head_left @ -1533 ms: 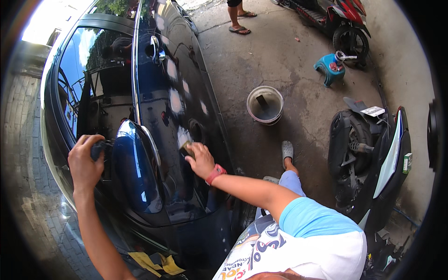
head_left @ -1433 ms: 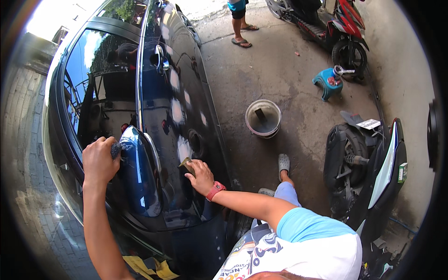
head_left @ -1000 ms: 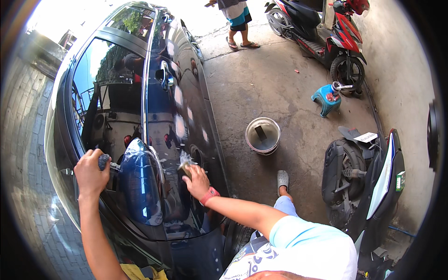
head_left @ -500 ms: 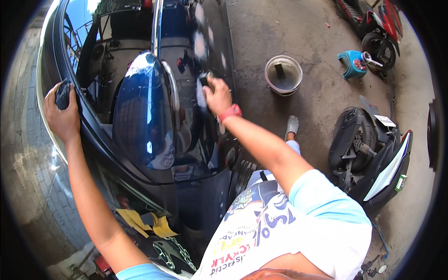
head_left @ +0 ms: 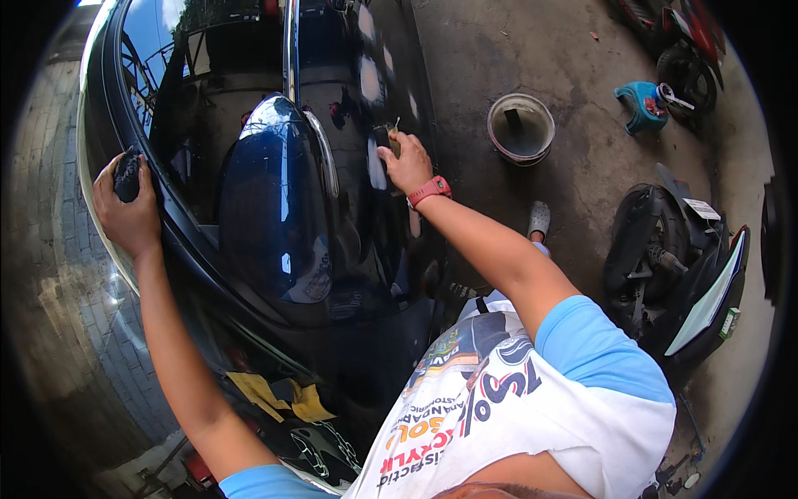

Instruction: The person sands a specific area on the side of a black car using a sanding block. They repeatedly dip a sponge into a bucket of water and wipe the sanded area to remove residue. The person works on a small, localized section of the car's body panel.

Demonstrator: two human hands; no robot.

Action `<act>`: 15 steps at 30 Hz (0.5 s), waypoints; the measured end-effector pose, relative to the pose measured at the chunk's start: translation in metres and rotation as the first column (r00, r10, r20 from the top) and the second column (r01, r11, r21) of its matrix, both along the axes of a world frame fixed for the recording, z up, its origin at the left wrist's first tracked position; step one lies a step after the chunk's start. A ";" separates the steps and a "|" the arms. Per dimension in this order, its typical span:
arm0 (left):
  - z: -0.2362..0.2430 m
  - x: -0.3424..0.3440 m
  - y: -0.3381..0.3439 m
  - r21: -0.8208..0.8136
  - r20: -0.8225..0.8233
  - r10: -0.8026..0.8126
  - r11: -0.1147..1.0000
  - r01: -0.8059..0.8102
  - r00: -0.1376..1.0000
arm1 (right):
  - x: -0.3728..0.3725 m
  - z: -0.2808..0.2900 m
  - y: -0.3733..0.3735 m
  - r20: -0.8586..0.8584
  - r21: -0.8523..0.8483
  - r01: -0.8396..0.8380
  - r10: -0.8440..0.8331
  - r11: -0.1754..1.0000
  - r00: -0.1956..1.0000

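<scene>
The fingers of my left hand (head_left: 129, 216) are wrapped round a black, rough-looking wad (head_left: 127, 175), at the dark border of the glossy car (head_left: 274, 208). My right hand (head_left: 409, 165) is over the car's dark side panel, fingers bent round a small, dark and tan piece (head_left: 394, 143), perhaps folded sandpaper. Most of that piece is hidden by the fingers. Close to the right fingertips lies a whitish patch (head_left: 376, 164) on the paint, and a larger pale patch (head_left: 368, 79) shows farther along. A red watch (head_left: 431, 192) is on my right wrist.
A bucket (head_left: 521, 129) with liquid stands right of the car, a dark strip inside. Beyond it are a teal stool (head_left: 640, 110) and a red motorbike (head_left: 686, 71). A black scooter (head_left: 652, 249) is at the right. Yellow sheets (head_left: 309, 402) lie low at the left.
The view has shifted slightly, so the car, bucket and both hands appear farther right. Against the car, the right hand has moved only a little; the left keeps its place with the wad.
</scene>
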State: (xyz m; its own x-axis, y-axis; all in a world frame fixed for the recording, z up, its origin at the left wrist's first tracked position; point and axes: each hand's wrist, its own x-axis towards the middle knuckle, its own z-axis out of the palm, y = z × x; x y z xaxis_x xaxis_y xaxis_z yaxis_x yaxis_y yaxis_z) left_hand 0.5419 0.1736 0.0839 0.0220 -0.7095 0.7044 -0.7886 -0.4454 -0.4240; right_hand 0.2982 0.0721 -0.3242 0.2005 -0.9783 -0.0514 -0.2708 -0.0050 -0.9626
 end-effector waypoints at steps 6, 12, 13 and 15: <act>-0.001 -0.002 0.006 -0.014 -0.024 -0.084 0.996 0.083 0.996 | -0.021 0.018 0.061 0.024 -0.284 -0.088 0.099 0.955 0.995; -0.001 -0.011 -0.001 -0.025 -0.014 -0.058 0.998 0.058 0.998 | -0.003 0.016 0.026 0.022 -0.237 -0.032 0.038 0.971 0.999; 0.000 -0.009 0.001 -0.029 0.007 -0.048 0.998 0.048 0.999 | -0.006 0.016 0.042 0.042 -0.269 -0.040 0.053 0.962 0.998; -0.001 -0.004 0.007 -0.017 0.009 -0.058 0.998 0.058 0.998 | -0.024 0.016 0.085 -0.005 -0.332 -0.132 0.138 0.934 0.990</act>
State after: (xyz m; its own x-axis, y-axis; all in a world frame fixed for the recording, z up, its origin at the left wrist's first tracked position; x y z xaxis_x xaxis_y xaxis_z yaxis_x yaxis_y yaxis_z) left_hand 0.5381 0.1804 0.0825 -0.0245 -0.6975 0.7162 -0.8097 -0.4063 -0.4234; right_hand 0.2745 0.1573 -0.3081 0.3298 -0.9030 0.2756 -0.2280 -0.3594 -0.9049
